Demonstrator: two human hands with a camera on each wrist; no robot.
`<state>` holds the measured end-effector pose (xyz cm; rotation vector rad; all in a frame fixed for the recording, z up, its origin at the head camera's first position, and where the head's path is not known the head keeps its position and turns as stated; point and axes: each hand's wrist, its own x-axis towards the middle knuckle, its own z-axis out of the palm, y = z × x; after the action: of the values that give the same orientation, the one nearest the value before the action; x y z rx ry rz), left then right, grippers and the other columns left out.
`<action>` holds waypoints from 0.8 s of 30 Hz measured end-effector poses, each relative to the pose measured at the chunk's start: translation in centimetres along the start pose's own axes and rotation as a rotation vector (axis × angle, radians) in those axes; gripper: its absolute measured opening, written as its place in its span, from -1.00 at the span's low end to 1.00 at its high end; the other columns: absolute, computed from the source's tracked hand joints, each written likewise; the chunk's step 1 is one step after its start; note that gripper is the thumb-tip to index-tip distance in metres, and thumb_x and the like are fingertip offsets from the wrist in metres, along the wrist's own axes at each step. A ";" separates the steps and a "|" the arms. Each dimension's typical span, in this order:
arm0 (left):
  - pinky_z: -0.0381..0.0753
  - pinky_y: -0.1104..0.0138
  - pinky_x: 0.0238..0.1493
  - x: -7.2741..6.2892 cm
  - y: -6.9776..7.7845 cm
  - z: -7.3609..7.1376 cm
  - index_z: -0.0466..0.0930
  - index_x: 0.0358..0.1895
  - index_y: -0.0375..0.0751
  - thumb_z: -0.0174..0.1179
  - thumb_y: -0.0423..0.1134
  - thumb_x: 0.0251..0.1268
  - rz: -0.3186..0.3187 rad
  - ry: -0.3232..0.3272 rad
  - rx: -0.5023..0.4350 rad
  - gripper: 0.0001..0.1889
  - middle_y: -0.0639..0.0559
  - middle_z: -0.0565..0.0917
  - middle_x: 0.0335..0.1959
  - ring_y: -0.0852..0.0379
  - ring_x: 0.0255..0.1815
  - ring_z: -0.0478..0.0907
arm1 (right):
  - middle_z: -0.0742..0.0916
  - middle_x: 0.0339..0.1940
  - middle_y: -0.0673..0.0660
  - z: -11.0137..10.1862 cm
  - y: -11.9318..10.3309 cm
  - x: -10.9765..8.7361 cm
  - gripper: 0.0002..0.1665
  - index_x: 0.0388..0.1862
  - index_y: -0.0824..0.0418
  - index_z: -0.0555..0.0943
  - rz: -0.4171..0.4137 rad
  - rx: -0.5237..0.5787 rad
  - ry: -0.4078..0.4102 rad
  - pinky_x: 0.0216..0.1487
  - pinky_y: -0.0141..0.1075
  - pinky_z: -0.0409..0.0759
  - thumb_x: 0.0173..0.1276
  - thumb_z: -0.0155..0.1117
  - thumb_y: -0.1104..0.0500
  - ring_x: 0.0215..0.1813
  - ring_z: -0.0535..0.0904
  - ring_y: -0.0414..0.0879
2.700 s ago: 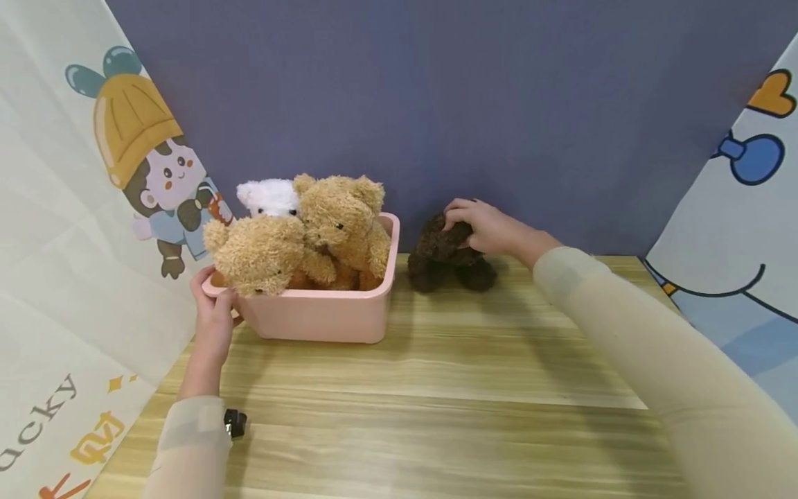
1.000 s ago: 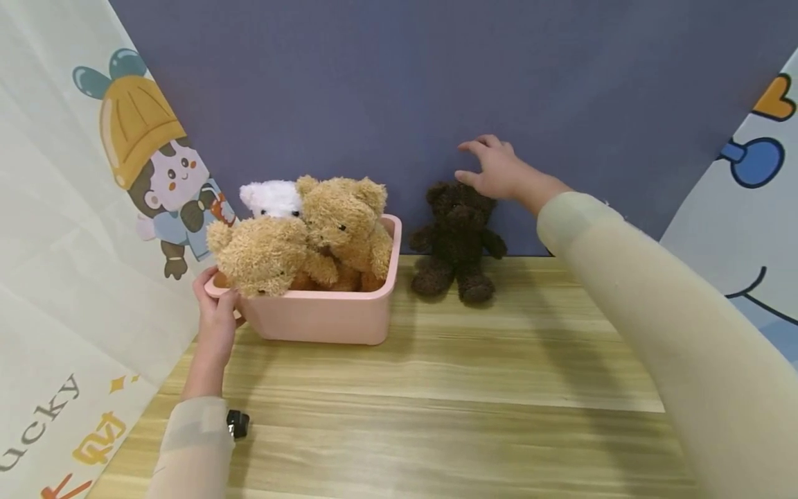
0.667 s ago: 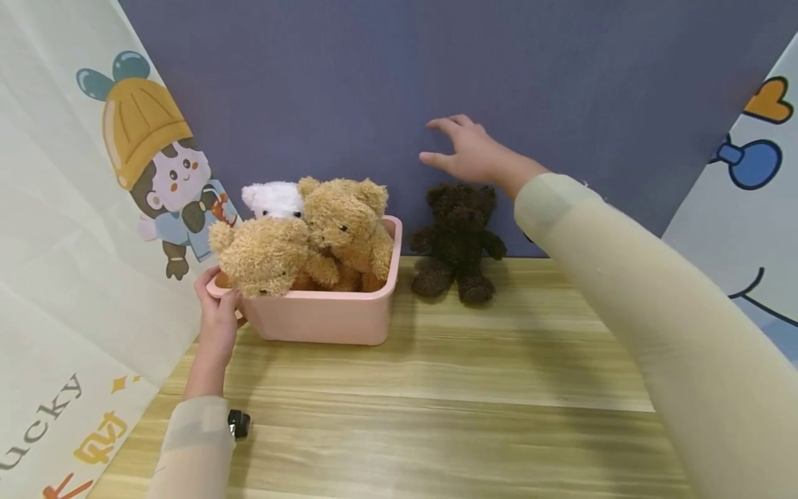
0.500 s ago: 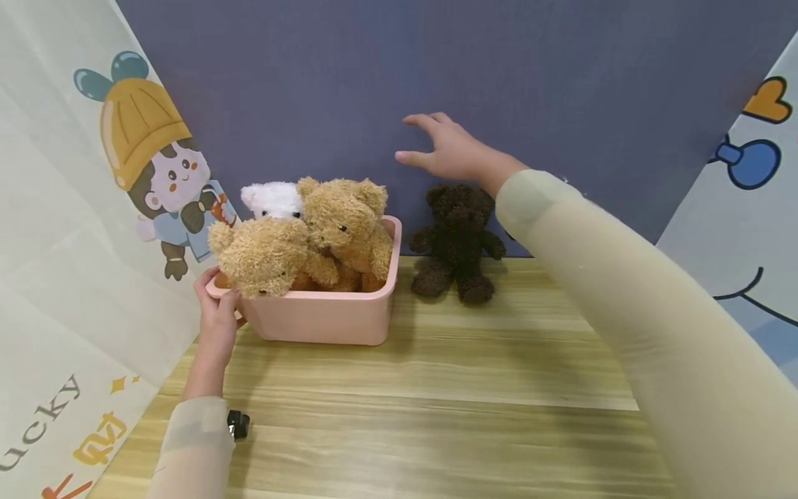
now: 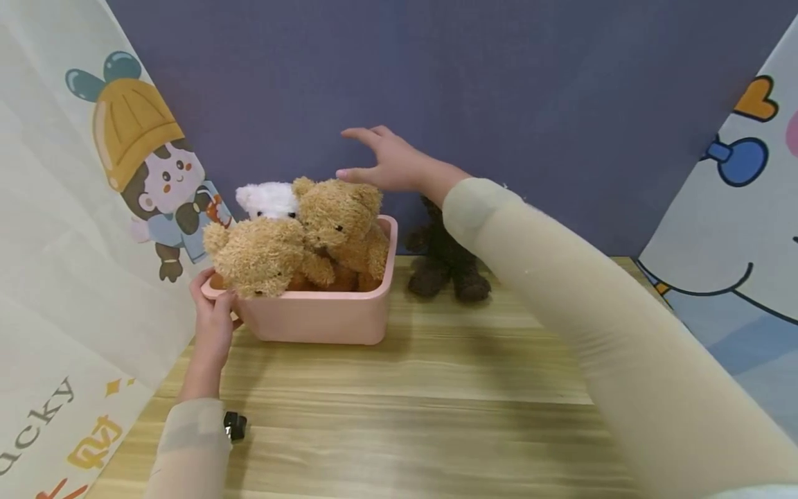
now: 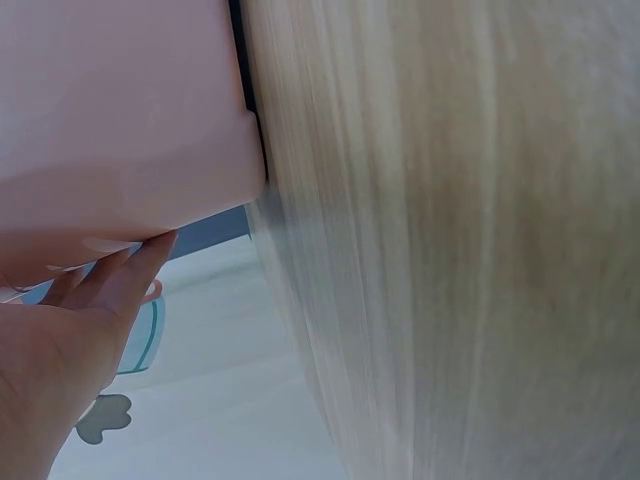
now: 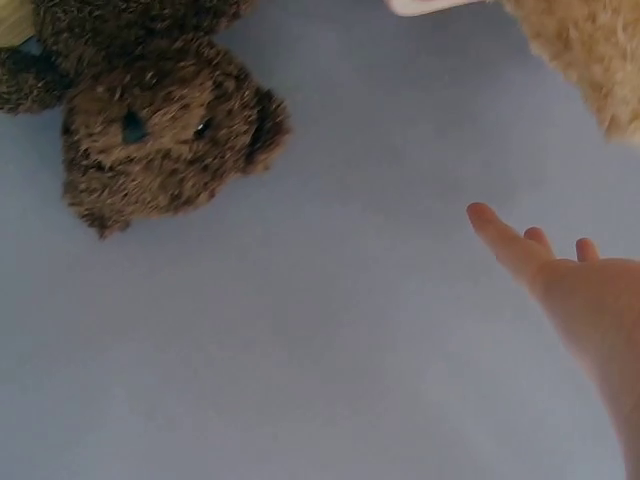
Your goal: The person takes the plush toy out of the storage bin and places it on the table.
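Observation:
A pink storage bin (image 5: 318, 320) holds two light brown teddy bears and a white one. My left hand (image 5: 214, 320) grips its left end, fingers along the side under the rim. One light brown teddy bear (image 5: 258, 258) leans over the front left rim; the other light brown teddy bear (image 5: 343, 211) sits upright at the right, and the white teddy bear (image 5: 269, 199) peeks out behind. Just above the upright bear hovers my right hand (image 5: 394, 163), thumb and fingers spread, holding nothing. A dark brown teddy bear (image 5: 444, 260) sits right of the bin, partly hidden by my right sleeve.
A wood-grain table (image 5: 386, 416) lies under everything, with a blue-grey backdrop (image 5: 530, 104) rising behind the bears. Printed white cloths stand along both sides, the left cloth (image 5: 56, 229) close to my left hand. A black device (image 5: 235, 425) is at my left wrist.
My right hand has let go of the dark brown bear, which now sits upright by the backdrop, then risen and moved left to above the bin. The left hand has stayed on the bin.

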<state>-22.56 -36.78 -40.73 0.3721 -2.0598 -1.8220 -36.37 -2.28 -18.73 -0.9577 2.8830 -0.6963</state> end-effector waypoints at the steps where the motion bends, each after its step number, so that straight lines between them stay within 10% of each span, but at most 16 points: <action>1: 0.64 0.46 -0.23 0.0 0.0 0.0 -0.14 0.60 0.33 -0.16 -0.17 0.57 0.001 0.001 -0.002 -0.35 0.09 0.10 0.63 0.28 0.17 0.37 | -0.09 0.84 0.05 0.3 -0.3 0.1 0.09 0.78 -0.37 -0.08 -0.010 0.001 -0.011 0.73 0.18 0.13 0.44 0.17 -0.51 0.83 -0.08 0.09; 24: 0.63 0.41 -0.25 0.0 0.1 -0.3 -0.10 0.58 0.33 -0.17 -0.19 0.59 0.007 0.017 -0.033 -0.38 0.12 0.16 0.53 0.24 0.07 0.36 | 0.06 0.80 0.15 7.3 -2.3 0.9 0.07 0.77 -0.35 0.02 -0.027 0.068 -0.116 0.64 0.15 0.33 0.43 0.31 -0.41 0.77 0.11 0.13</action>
<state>-22.44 -37.09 -40.64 0.3688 -2.0143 -1.8405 -34.64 -7.42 -24.24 -0.9957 2.7331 -0.7103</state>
